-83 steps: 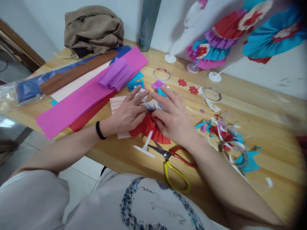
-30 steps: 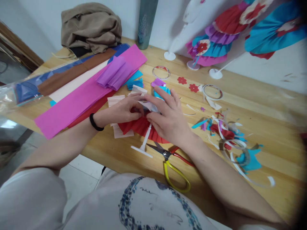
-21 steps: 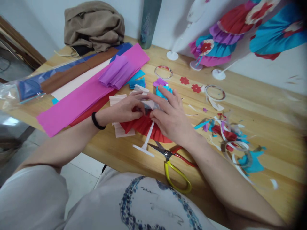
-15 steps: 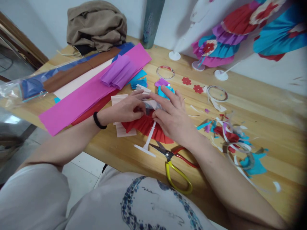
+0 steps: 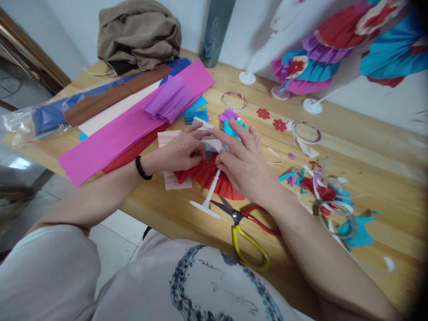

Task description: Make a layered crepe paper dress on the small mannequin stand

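- As we look down along both forearms, we find the red pleated crepe paper (image 5: 200, 171) at the front of the pale wooden table (image 5: 187, 218), its folds fanned toward us and its upper edge under the fingertips.
- We see the left hand (image 5: 187, 154) in a narrow pinch, thumb and forefinger closed on that edge; we judge this keeps the folds gathered.
- We see the right hand (image 5: 245, 165) narrowed likewise, thumb and forefinger on the same edge beside the stem, its other fingers stretched beyond, seemingly to steady a pale shape we cannot make out.
- The white plastic stand with a round base (image 5: 211, 191) lies tipped, base toward us, perhaps so that both hands can reach its far end.
- We find the scissors with one red and one yellow handle (image 5: 236, 216) beside the right forearm, probably put there for easy reach.
- Among containers, we see a clear plastic sleeve (image 5: 16, 129) at the left with folded blue paper (image 5: 50, 113) inside; brown paper (image 5: 117, 96) lies over it.
- A tall grey-green bottle (image 5: 217, 33) stands by the wall; we cannot tell its contents.
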`<state>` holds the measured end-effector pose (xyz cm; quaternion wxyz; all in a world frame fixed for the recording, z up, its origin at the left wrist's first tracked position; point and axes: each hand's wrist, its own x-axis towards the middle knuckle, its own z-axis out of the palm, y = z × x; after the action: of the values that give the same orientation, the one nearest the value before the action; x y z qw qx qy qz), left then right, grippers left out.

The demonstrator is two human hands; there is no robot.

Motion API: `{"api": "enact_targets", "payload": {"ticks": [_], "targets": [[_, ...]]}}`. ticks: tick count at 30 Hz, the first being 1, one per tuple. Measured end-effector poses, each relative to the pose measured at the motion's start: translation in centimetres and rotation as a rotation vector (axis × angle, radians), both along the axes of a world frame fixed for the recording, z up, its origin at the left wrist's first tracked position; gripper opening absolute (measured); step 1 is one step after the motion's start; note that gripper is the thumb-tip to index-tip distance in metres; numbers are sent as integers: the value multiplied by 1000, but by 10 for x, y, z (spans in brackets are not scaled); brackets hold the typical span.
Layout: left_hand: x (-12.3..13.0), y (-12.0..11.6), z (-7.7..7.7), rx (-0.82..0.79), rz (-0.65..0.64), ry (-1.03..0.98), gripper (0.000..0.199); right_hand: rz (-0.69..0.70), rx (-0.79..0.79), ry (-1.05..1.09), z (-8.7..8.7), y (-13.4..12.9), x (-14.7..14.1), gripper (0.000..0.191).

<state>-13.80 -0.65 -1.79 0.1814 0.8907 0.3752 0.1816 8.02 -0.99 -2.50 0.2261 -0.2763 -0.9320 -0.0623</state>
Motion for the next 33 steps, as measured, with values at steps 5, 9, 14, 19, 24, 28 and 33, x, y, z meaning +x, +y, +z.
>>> {"api": "enact_targets", "payload": {"ticks": [5, 9, 14, 19, 24, 28, 33], "targets": [[-1, -1, -1, 15, -15, -21, 22, 30, -51, -4, 6, -2, 3, 14], [-1, 2, -3, 8, -25, -30, 20, 32, -83, -8, 9, -4, 5, 18], [-1, 2, -3, -8, 2, -38, 23, -35, -21, -10, 5, -6, -1, 17], [-2, 2, -2, 10, -6, -18, 23, -36, -34, -17, 5, -7, -3, 18], [0, 2, -1, 51, 18, 13, 21, -30, -82, -46, 6, -7, 0, 22], [1, 1, 0, 61, 16, 43, 23, -19, -81, -33, 6, -6, 1, 22], [2, 0, 0, 38, 40, 71, 23, -8, -79, -28, 4, -5, 2, 23]]}}
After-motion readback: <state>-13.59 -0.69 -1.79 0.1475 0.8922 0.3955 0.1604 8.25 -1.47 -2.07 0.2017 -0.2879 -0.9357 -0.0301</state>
